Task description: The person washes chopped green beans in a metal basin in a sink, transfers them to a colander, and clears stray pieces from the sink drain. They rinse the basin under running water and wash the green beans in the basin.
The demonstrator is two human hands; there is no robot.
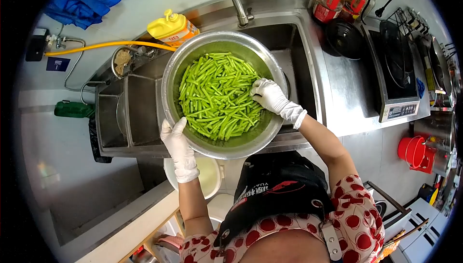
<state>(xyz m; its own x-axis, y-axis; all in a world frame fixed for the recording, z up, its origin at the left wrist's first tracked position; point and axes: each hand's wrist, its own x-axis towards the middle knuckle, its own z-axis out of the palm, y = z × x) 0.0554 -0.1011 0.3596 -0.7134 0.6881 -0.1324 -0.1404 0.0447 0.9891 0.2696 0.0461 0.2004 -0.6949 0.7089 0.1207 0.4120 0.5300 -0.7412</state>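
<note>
A large round metal bowl (169, 89) rests over the sink, filled with cut green beans (219, 94). My left hand (178, 148), in a white glove, holds the bowl's near left rim, with the thumb over the edge and the other fingers partly hidden. On the right side of the bowl, my right hand (271, 96), also gloved, reaches over the rim with its fingers bent down at the edge of the beans. Whether a bean is between those fingertips is hidden.
Behind the bowl are a faucet (239, 9) and a yellow jug (172, 27). An orange hose (111, 44) runs in from the left. Bottles (329, 0), a black bowl (344, 39) and a cooktop (396, 77) stand right. A white bucket (208, 178) sits below the sink.
</note>
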